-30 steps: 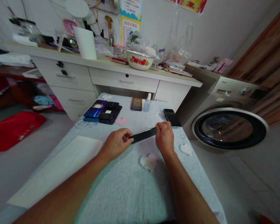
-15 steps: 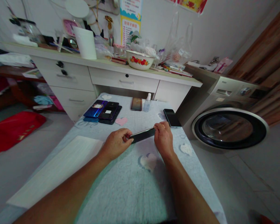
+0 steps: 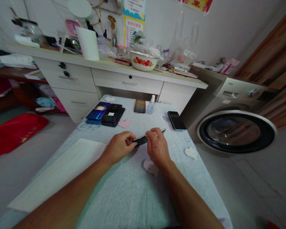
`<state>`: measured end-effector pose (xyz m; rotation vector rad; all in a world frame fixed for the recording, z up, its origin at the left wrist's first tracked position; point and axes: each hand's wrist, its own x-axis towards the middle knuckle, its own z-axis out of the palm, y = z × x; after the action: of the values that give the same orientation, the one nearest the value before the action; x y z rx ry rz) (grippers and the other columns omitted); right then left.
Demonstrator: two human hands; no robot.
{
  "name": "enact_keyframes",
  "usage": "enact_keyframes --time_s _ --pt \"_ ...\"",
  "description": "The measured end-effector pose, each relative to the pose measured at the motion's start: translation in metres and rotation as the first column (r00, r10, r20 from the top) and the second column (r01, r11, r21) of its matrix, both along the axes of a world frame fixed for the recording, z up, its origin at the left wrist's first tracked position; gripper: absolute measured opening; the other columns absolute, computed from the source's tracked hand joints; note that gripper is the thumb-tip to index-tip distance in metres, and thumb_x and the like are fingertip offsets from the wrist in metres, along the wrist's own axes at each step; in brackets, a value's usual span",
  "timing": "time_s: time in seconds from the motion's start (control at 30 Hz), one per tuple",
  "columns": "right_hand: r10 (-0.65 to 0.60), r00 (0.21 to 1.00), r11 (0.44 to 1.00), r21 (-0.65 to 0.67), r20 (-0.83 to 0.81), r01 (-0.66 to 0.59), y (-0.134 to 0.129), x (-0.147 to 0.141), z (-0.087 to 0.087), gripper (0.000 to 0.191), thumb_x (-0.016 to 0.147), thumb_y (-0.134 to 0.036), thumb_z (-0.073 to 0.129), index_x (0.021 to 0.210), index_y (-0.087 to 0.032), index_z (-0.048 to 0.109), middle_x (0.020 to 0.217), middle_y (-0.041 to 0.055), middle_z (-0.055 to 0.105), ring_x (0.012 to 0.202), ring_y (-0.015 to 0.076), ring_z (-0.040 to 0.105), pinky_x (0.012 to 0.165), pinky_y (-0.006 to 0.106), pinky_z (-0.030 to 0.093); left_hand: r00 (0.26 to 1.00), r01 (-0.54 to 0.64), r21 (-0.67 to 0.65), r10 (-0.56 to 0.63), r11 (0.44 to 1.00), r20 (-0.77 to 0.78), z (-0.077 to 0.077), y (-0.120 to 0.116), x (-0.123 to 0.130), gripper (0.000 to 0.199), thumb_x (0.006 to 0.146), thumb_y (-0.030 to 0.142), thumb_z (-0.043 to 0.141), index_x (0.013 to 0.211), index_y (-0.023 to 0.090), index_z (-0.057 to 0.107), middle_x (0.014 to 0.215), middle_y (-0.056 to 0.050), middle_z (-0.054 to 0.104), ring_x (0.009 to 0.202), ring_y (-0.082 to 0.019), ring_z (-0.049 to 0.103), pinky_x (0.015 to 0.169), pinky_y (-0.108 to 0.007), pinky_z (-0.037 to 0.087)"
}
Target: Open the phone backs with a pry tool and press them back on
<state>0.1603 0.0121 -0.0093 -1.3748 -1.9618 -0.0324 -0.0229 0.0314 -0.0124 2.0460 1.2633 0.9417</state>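
Observation:
A dark smartphone (image 3: 141, 141) with a silvery edge is held tilted above the cloth, seen nearly edge-on. My left hand (image 3: 119, 145) pinches its left end between thumb and fingers. Curled over the phone's edge nearer its middle is my right hand (image 3: 158, 147), closed, hiding much of the right half; a thin tip sticks out beyond the knuckles. Whether a small item is also tucked in those right fingers, I cannot tell. To the right lies another phone (image 3: 176, 121), screen up. Farther left, a blue phone (image 3: 98, 110) and a black phone (image 3: 112, 113) rest on other phones.
A clear spray bottle (image 3: 151, 105) stands at the back beside a small blurred brown item (image 3: 140, 106). A pale board or sheet (image 3: 59, 173) lies along the left. The cloth-covered table (image 3: 133, 197) meets a white desk (image 3: 124, 83); a washing machine (image 3: 228, 105) stands right.
My right hand has slid left along the phone's edge, from its right end toward its middle. My left hand keeps its pinch in nearly the same place.

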Motion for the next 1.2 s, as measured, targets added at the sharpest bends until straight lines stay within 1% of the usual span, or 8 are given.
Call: enact_keyframes --time_s 0.13,0.27,0.43,0.57,0.8,1.1,1.2 --pt "0.042 0.999 0.999 -0.013 0.001 -0.042 -0.004 -0.006 0.000 0.026 0.089 -0.013 0.041 0.099 -0.019 0.064 0.101 0.0098 0.056 0.090 0.0201 0.055 0.082 0.030 0.047 1.000 0.002 -0.020 -0.002 1.000 0.006 0.000 0.000 0.000 0.004 0.073 0.023 0.062 0.073 0.020 0.060 0.064 0.005 0.059 0.058 -0.013 0.055 0.057 -0.024 0.041" --pt "0.059 0.998 0.998 -0.031 0.004 -0.059 -0.004 -0.005 0.000 0.027 0.088 -0.012 0.042 0.100 -0.021 0.065 0.101 0.0088 0.057 0.089 0.0195 0.055 0.082 0.030 0.048 1.000 0.004 -0.025 -0.004 1.000 0.008 0.000 0.001 0.000 0.006 0.074 0.026 0.062 0.074 0.020 0.060 0.064 0.004 0.059 0.058 -0.013 0.055 0.057 -0.024 0.041" --pt "0.014 1.000 1.000 -0.010 -0.012 -0.014 0.001 0.004 0.002 0.026 0.088 -0.012 0.044 0.098 -0.021 0.065 0.100 0.0087 0.056 0.089 0.0198 0.055 0.083 0.032 0.048 1.000 -0.001 -0.042 0.001 0.999 0.022 0.001 0.001 -0.001 0.006 0.072 0.025 0.063 0.075 0.020 0.062 0.064 0.004 0.060 0.057 -0.013 0.055 0.056 -0.024 0.041" --pt "-0.017 0.999 1.000 0.009 -0.029 0.017 0.003 0.009 0.003 0.024 0.088 -0.013 0.044 0.097 -0.021 0.065 0.100 0.0090 0.056 0.090 0.0205 0.056 0.082 0.033 0.049 1.000 -0.005 -0.015 0.006 1.000 0.021 0.002 0.001 -0.001 0.005 0.071 0.023 0.064 0.075 0.019 0.064 0.066 0.004 0.061 0.058 -0.013 0.056 0.057 -0.024 0.042" --pt "-0.024 0.999 1.000 0.005 -0.024 0.024 0.004 0.010 0.001 0.024 0.088 -0.012 0.044 0.096 -0.020 0.065 0.100 0.0090 0.055 0.090 0.0201 0.055 0.083 0.033 0.048 1.000 -0.004 0.000 0.004 1.000 0.008 0.003 0.002 -0.002 0.006 0.072 0.023 0.063 0.076 0.020 0.065 0.067 0.003 0.062 0.060 -0.013 0.057 0.059 -0.024 0.043" --pt "-0.024 0.999 1.000 0.011 -0.030 0.025 0.002 0.009 0.002 0.025 0.088 -0.011 0.043 0.095 -0.019 0.065 0.099 0.0089 0.055 0.090 0.0198 0.055 0.084 0.032 0.047 0.996 -0.004 -0.018 0.006 1.000 0.084 0.002 0.001 -0.001 0.004 0.072 0.022 0.062 0.074 0.019 0.061 0.066 0.004 0.060 0.059 -0.012 0.056 0.057 -0.024 0.044" --pt "0.005 1.000 1.000 0.019 -0.019 -0.004 0.001 0.005 0.000 0.025 0.087 -0.010 0.044 0.097 -0.019 0.065 0.100 0.0092 0.055 0.087 0.0192 0.055 0.082 0.031 0.048 0.997 -0.001 -0.024 0.003 1.000 0.083 0.001 0.001 -0.001 0.004 0.072 0.022 0.063 0.074 0.019 0.061 0.065 0.004 0.060 0.058 -0.012 0.056 0.057 -0.023 0.044"
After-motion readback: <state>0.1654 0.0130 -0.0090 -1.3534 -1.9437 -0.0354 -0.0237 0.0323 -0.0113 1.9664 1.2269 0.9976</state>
